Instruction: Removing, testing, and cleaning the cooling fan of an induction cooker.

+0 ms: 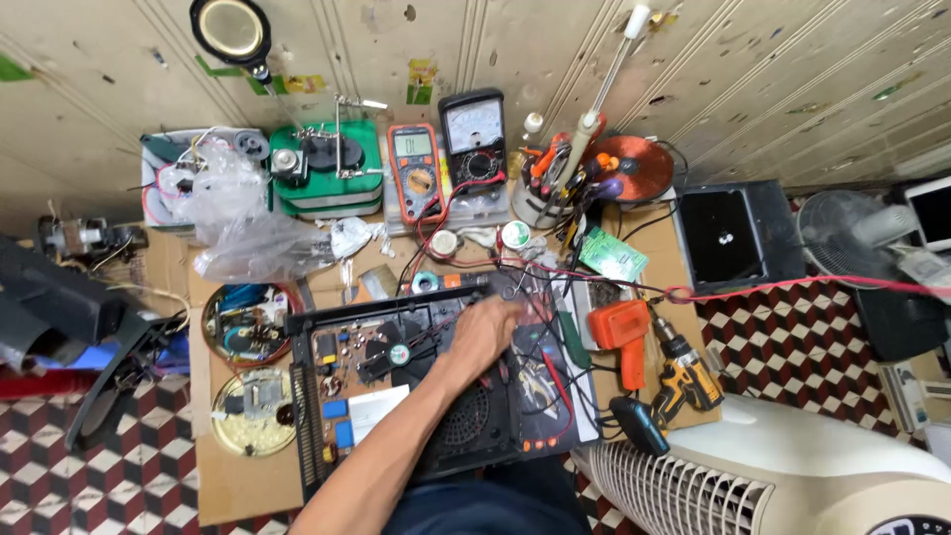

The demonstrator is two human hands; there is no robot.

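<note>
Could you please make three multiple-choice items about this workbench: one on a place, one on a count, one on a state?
1. Where does the orange glue gun lie?
A. right of the opened appliance
B. on the green case
C. beside the round tins

2. How many multimeters stand by the wall?
A. one
B. two
C. four

3. How is the black appliance?
A. closed
B. wrapped in plastic
C. opened, circuit boards showing

Answers:
1 A: the orange glue gun lies right of the opened appliance, by the yellow drill.
2 B: an orange multimeter and a black multimeter.
3 C: boards and a fan show under the hand.
</note>
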